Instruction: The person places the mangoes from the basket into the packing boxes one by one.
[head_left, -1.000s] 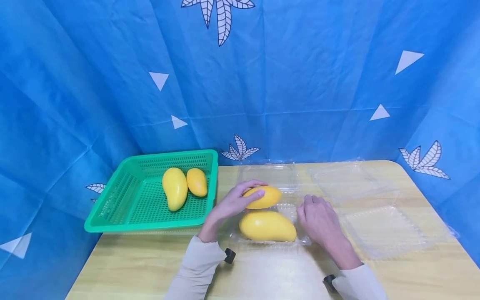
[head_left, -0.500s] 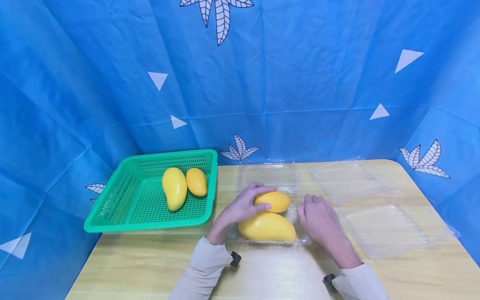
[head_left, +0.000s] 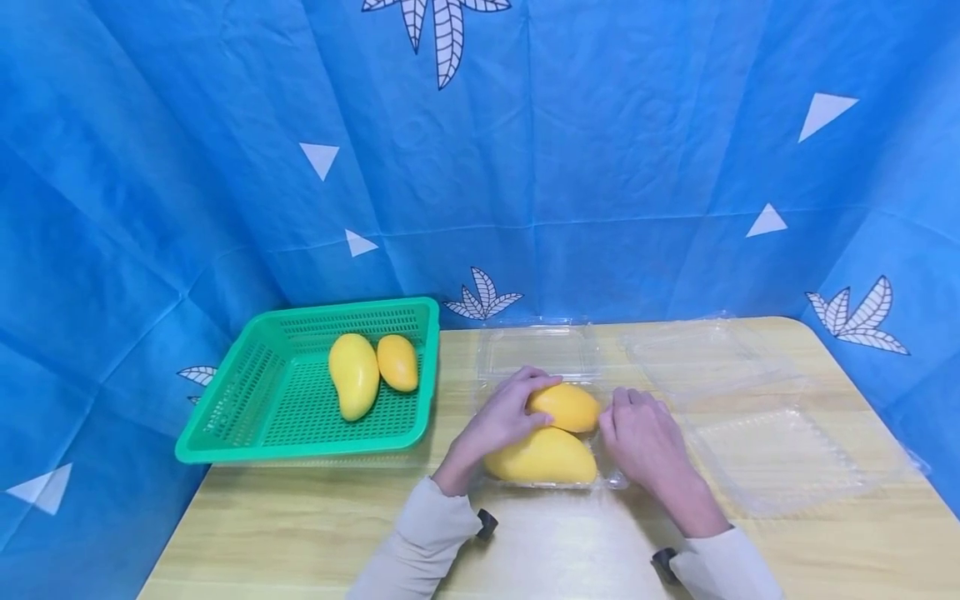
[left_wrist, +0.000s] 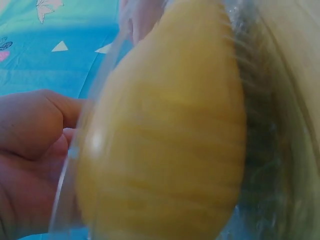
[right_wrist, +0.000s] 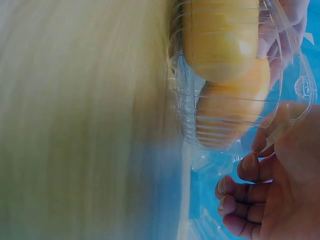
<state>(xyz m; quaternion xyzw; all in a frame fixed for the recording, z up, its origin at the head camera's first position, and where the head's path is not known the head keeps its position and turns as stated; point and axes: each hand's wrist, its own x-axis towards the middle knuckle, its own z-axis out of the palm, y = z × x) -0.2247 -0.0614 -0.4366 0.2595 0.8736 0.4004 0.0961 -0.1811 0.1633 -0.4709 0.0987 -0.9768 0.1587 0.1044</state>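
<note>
Left hand and the small mango it grips have shifted rightward, while right hand pinches the clear box

Right of the green basket lie an amber mango and a yellow mango. Behind it, a blue curtain bears white triangles and black-outlined white leaves; the table beneath it has pale wood grain.

My left hand, left edge | yellow mango filling centre, seen through clear plastic container | blue cloth, upper left
</note>
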